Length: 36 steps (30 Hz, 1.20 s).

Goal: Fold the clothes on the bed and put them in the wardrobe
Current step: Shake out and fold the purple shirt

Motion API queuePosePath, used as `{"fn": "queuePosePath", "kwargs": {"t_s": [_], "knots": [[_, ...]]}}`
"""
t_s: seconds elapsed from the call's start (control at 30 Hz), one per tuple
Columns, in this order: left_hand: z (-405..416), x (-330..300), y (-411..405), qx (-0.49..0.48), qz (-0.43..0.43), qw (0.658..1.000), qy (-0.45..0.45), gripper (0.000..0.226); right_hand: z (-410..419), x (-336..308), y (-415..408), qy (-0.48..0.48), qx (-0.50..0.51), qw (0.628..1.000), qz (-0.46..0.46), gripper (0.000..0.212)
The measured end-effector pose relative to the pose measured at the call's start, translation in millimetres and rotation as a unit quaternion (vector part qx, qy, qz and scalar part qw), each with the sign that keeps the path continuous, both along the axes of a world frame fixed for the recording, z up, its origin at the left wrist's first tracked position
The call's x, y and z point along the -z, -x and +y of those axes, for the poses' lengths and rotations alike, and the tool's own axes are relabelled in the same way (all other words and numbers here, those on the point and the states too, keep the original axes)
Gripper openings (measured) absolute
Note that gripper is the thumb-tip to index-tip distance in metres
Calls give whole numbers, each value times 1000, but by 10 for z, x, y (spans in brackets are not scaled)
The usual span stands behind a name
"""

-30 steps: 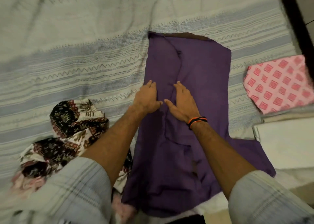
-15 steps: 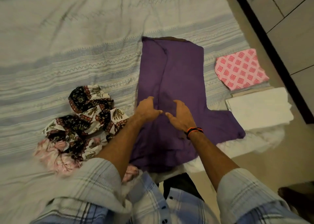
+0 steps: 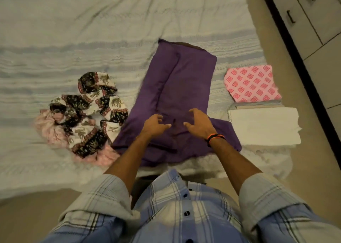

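A purple garment (image 3: 186,80) lies lengthwise on the bed, folded into a long strip with one part sticking out at the lower right. My left hand (image 3: 154,125) and my right hand (image 3: 198,123) hover side by side over its near half, fingers loosely curled and holding nothing. An unfolded black, white and maroon printed cloth (image 3: 94,110) lies crumpled to the left on top of a pink cloth (image 3: 46,126). A folded pink patterned cloth (image 3: 251,84) and a folded white cloth (image 3: 263,126) sit to the right.
The striped bedspread (image 3: 73,39) covers the bed, whose near edge is by my body. Wardrobe doors with dark handles (image 3: 290,16) stand at the upper right beyond a strip of floor (image 3: 313,150).
My hands have lifted off the purple garment and drawn back toward me, fingers now curled. The view has pulled back, showing my shirt and the wardrobe.
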<state>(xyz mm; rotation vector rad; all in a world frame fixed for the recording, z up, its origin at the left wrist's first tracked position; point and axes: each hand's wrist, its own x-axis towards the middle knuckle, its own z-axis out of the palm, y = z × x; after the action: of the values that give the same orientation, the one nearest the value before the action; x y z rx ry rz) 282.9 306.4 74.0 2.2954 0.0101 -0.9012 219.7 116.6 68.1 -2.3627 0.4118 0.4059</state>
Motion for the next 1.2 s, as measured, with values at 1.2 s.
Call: {"fn": "queuePosePath", "kwargs": {"t_s": [1.2], "knots": [[-1746,581,1423,-334,155,928,48,35,-2247,303,227,12,-179,974,140,40]]}}
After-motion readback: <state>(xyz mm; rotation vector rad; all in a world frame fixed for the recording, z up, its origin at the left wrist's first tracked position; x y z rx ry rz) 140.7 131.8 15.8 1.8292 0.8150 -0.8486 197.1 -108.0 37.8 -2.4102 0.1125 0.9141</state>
